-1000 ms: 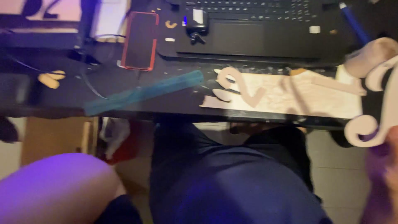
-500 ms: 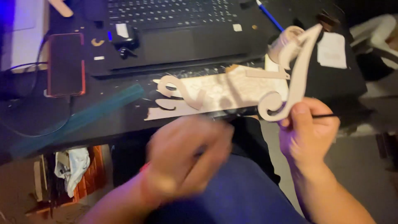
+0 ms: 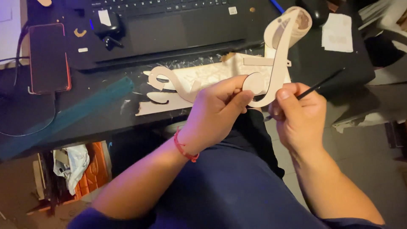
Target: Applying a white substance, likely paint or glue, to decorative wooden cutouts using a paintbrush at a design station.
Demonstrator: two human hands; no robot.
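Note:
My left hand [image 3: 218, 112] pinches the lower curl of a pale, curved wooden cutout [image 3: 277, 55] shaped like a scroll. My right hand [image 3: 299, 116] touches the same piece at its lower right edge and holds a thin dark brush or pen [image 3: 322, 82] that sticks out to the upper right. The cutout is held upright above my lap, in front of the desk edge. A red cord bracelet [image 3: 183, 146] circles my left wrist.
On the dark desk lie a flat wooden sheet with cut shapes [image 3: 199, 82], a teal ruler [image 3: 68, 116], a phone in a red case [image 3: 47, 57], a black laptop [image 3: 169, 25], small earbuds [image 3: 106, 32] and a white paper [image 3: 337, 33]. Bags sit under the desk at left.
My left hand has come up from my lap and taken hold of the cutout. The view has shifted, and the right hand with the piece now sits nearer the middle.

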